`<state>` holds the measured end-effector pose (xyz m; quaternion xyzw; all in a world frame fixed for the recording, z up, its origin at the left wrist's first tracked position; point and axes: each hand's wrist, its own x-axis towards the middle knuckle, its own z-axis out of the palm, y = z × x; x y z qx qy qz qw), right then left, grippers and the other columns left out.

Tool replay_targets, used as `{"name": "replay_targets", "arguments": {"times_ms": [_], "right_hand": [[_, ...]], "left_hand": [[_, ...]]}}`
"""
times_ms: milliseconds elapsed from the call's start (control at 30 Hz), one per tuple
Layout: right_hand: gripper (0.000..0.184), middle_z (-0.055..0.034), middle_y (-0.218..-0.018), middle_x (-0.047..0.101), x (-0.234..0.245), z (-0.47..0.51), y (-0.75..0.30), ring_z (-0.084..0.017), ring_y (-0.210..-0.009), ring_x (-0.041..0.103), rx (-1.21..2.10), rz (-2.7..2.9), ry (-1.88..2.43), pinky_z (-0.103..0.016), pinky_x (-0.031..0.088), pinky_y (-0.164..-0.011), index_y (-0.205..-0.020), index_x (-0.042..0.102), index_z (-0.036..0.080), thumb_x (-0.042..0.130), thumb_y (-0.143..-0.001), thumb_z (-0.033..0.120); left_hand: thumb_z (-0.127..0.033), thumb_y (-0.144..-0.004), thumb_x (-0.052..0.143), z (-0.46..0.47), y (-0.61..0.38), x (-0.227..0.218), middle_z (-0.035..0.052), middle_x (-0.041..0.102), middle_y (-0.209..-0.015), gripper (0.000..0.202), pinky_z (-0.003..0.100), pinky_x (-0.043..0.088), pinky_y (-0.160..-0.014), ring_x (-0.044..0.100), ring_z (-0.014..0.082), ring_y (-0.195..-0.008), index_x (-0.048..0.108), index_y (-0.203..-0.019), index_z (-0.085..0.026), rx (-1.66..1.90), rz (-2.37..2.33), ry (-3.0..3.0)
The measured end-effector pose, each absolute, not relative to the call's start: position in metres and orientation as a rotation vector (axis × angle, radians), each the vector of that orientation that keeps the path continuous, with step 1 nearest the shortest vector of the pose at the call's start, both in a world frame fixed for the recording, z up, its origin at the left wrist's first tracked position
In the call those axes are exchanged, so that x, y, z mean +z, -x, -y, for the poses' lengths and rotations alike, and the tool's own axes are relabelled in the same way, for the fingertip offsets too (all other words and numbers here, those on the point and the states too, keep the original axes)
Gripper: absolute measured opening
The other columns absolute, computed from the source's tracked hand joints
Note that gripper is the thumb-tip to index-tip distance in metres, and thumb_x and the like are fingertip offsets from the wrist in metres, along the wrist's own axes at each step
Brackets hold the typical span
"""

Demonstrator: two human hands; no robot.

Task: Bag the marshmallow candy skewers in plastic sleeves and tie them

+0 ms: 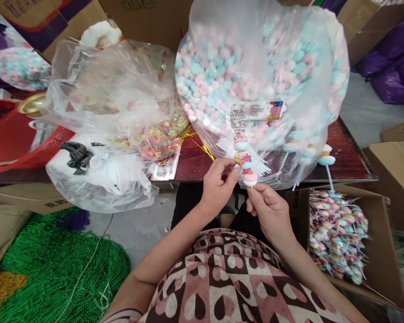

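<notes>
In front of my body, a pink, white and blue marshmallow skewer (250, 179) stands roughly upright, its upper part inside a printed clear wrapper (243, 154). My left hand (220, 183) is closed, pinching the wrapper's side between thumb and fingers. My right hand (268, 207) is closed lower down, with thumb and forefinger on the skewer's stick just beneath the bottom marshmallow. Just beyond the fingers, white sticks (263, 168) lie against a big clear bag of pastel marshmallows (218, 67). Another printed wrapper (262, 110) rests on that bag.
At right, an open carton (384, 251) holds many wrapped skewers; an unwrapped marshmallow skewer (327, 157) leans above it. Clear candy bags (114, 89), yellow twist ties (205, 148) and a red basket (27, 143) occupy the table's left. Green cord (70, 255) lies piled below.
</notes>
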<state>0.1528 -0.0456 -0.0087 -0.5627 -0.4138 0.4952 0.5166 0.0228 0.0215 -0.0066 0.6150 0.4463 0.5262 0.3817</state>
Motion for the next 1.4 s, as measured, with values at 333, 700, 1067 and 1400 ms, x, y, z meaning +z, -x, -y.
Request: {"name": "replay_targets", "arguments": {"times_ms": [333,700,1067,1400], "right_hand": [[0.020,0.0062,-0.054,0.049,-0.019,0.048,-0.154,-0.009,-0.046,0.044,0.814,1.267,1.524,-0.023,0.036,-0.048,-0.096,0.064,0.020,0.056,-0.092,0.038],[0.024,-0.0022,-0.061,0.066,-0.023,0.046,-0.158,-0.014,-0.049,0.058,0.289,1.668,1.683,-0.025,0.037,-0.052,-0.097,0.069,0.018,0.051,-0.093,0.033],[0.024,-0.0033,-0.068,0.070,-0.023,0.046,-0.159,-0.015,-0.053,0.060,0.399,1.628,1.651,-0.025,0.040,-0.054,-0.097,0.070,0.020,0.052,-0.093,0.034],[0.028,-0.0043,-0.082,0.073,-0.009,0.035,-0.151,-0.018,-0.068,0.064,0.739,1.535,1.586,-0.027,0.046,-0.062,-0.103,0.071,0.021,0.048,-0.092,0.033]], "left_hand": [[-0.029,-0.085,0.061,-0.017,-0.021,0.004,0.0021,0.065,-0.083,0.011,0.024,0.046,-0.071,0.062,0.0129,-0.073,0.059,-0.092,-0.020,1.248,-1.378,-1.704],[-0.025,-0.089,0.051,-0.024,-0.015,0.005,0.0058,0.074,-0.093,0.018,0.027,0.045,-0.076,0.065,0.0167,-0.078,0.066,-0.099,-0.022,1.028,-1.483,-1.899],[-0.019,-0.088,0.047,-0.029,-0.013,0.004,0.0037,0.067,-0.077,0.012,0.026,0.038,-0.065,0.061,0.0170,-0.073,0.058,-0.082,-0.021,0.878,-1.569,-2.125],[-0.016,-0.082,0.052,-0.001,-0.023,0.017,0.0016,0.059,-0.068,0.011,0.027,0.039,-0.066,0.055,0.0154,-0.066,0.056,-0.073,-0.022,0.933,-1.325,-2.086]]}}
